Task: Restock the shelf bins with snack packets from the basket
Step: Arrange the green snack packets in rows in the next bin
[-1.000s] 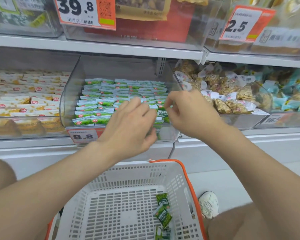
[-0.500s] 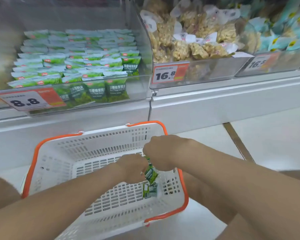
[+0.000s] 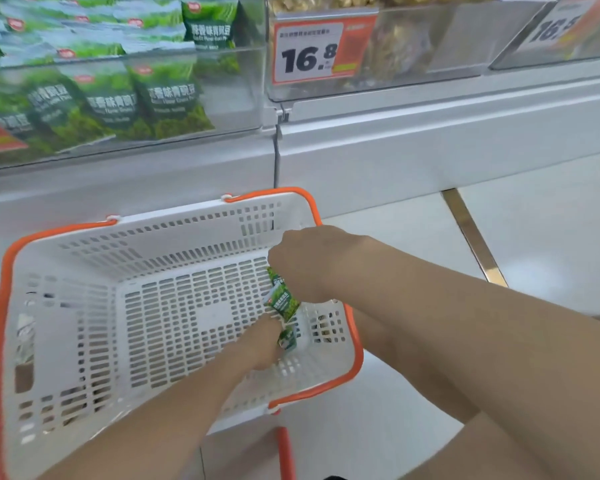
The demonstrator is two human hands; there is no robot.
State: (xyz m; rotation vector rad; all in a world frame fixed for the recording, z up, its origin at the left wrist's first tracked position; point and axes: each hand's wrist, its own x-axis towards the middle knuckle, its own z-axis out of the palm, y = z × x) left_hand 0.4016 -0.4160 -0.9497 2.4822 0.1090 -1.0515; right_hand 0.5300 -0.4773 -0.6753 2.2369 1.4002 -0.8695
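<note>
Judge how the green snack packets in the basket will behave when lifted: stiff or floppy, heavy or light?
Probably light: the right hand holds green packets bunched in one grip. Likely floppy, since they hang at mixed angles. The glossy film may be slippery.

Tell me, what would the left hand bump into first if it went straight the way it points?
The left hand would most likely meet the small green packet on the basket floor, just ahead of it; it may already touch it. Beyond lies the basket's side wall.
</note>
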